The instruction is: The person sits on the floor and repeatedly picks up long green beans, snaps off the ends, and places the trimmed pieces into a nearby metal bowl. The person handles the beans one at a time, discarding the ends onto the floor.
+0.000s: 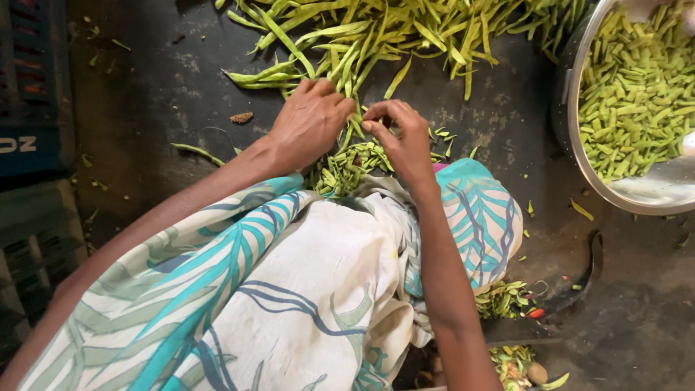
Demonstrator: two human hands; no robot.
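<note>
Dark crate [32, 108]: far left, on floor [166, 87].
L hand [310, 123]: fingers curled into whole green beans [362, 32], grasping pods at heap's near edge; heap lies just ahead, pods' long axes mostly pointing toward hands.
R hand [405, 141]: pinching one pod, touching L fingertips.
Cut pieces [347, 166]: under hands, by patterned cloth [289, 282].
Steel bowl [630, 199]: right, w/ chopped beans.

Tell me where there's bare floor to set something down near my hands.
Bare dark floor lies left of the left hand, before the blue crate, and between the bean pile and steel bowl. Around the right hand, cut pieces crowd it.
</note>
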